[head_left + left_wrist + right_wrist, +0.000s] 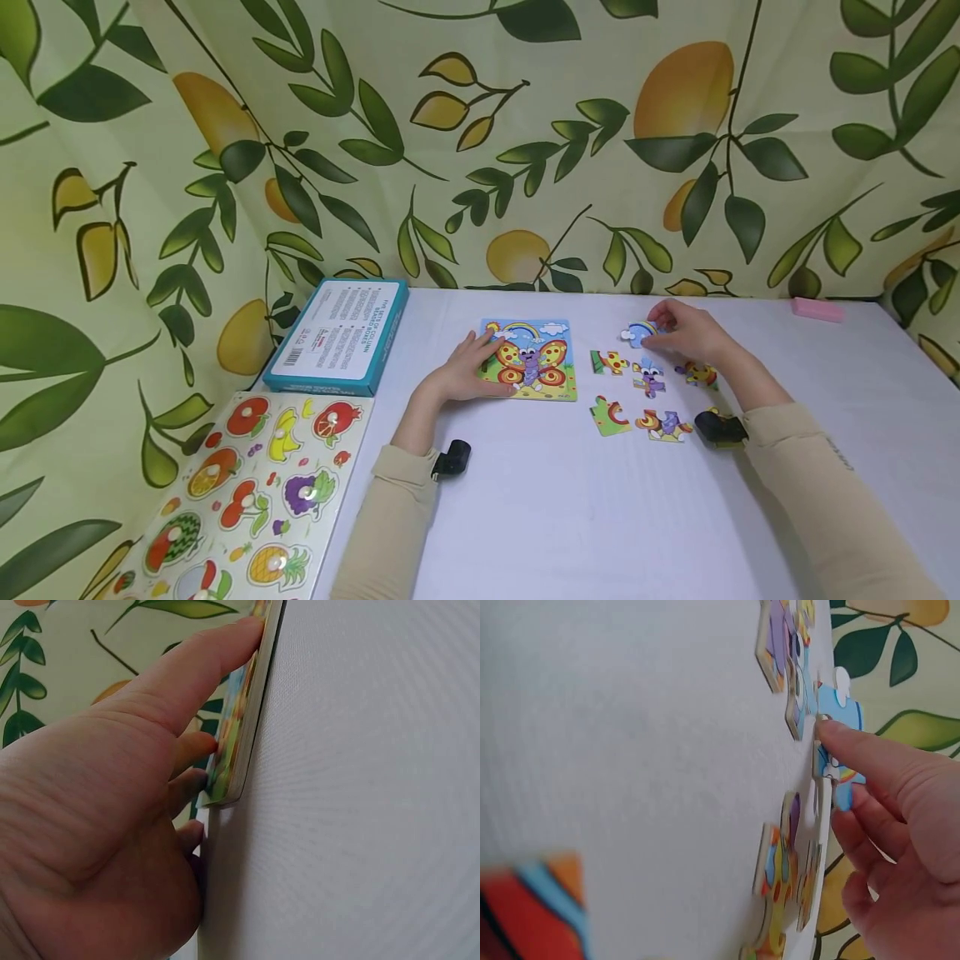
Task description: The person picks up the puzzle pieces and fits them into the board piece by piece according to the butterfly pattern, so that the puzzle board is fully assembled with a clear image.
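Our white tabletop (540, 517) carries the butterfly picture board (530, 362); our left hand (465, 373) rests across its left side, fingers extended. Our right hand (686, 332), just beyond the loose puzzle pieces (649, 379), pinches the rainbow piece (637, 335), probably light and stiff, best held by its edges.

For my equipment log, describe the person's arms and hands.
Left sleeve and right sleeve are long and beige; the right bears a small dark marking. A black, blocky camera shows by each cuff. Left hand and right hand are ungloved.
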A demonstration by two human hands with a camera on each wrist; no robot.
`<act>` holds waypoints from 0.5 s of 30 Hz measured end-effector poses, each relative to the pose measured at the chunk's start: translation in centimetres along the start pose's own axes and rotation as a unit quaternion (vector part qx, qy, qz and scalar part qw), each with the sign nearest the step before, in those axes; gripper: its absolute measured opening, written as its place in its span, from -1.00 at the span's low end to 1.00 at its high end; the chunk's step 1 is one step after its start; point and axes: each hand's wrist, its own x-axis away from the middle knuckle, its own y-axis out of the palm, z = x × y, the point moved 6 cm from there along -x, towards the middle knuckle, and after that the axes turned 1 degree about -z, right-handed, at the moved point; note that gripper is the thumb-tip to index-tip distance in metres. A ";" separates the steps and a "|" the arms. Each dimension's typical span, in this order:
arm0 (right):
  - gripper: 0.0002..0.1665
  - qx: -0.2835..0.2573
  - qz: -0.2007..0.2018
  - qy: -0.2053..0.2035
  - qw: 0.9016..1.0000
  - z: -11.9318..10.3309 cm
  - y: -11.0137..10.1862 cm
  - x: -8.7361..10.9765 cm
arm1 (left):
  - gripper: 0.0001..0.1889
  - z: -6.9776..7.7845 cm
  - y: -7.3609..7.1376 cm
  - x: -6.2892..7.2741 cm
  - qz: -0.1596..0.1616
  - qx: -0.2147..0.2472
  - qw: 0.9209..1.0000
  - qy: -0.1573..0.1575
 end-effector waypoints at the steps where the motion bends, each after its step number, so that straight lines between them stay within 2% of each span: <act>1: -0.51 -0.001 0.004 0.000 1.000 -0.1 0.0 0.0 | -0.04 0.0 0.0 0.0 0.001 0.002 1.000 -0.001; 6: -0.57 -0.018 0.016 -0.004 1.000 -0.4 0.1 -0.1 | -0.04 0.0 0.0 0.1 0.001 0.007 1.000 -0.006; 11: -0.52 -0.080 0.010 0.011 0.997 -1.1 0.7 -0.3 | -0.04 0.1 -0.1 0.1 0.000 0.003 1.000 0.000; 15: -0.46 -0.138 0.004 0.037 0.990 -2.1 1.6 -0.9 | -0.05 0.0 -0.1 0.1 0.000 0.001 1.000 0.007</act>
